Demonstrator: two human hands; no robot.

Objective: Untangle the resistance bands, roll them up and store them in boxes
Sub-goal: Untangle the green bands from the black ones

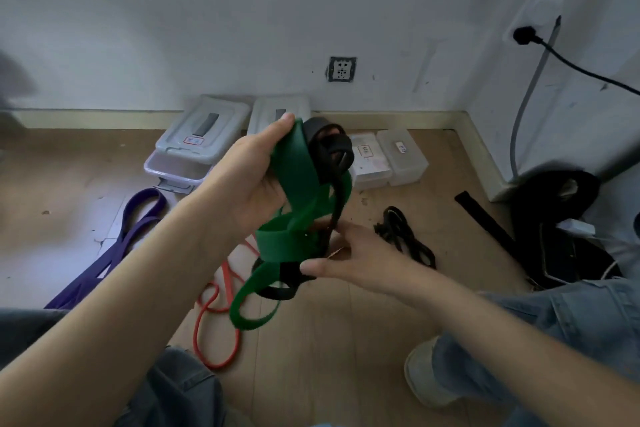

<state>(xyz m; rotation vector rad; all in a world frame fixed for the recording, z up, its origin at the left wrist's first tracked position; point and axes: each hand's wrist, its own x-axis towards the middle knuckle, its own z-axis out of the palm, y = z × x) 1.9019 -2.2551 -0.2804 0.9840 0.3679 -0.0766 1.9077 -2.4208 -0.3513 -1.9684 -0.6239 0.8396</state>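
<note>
The left hand (247, 180) gripped the top of the green band (298, 177), knotted with a black band (330, 149); below it, the right hand (353, 260) pinched a black loop. Pulling there could likely tighten the knot or snap the band loose.

green band (297, 163) tangled with black band (329, 149) | held up by left hand (247, 180) | black band pinched by right hand (349, 255) | purple band (117, 246) and red band (214, 315) seen on floor (329, 340)
</note>
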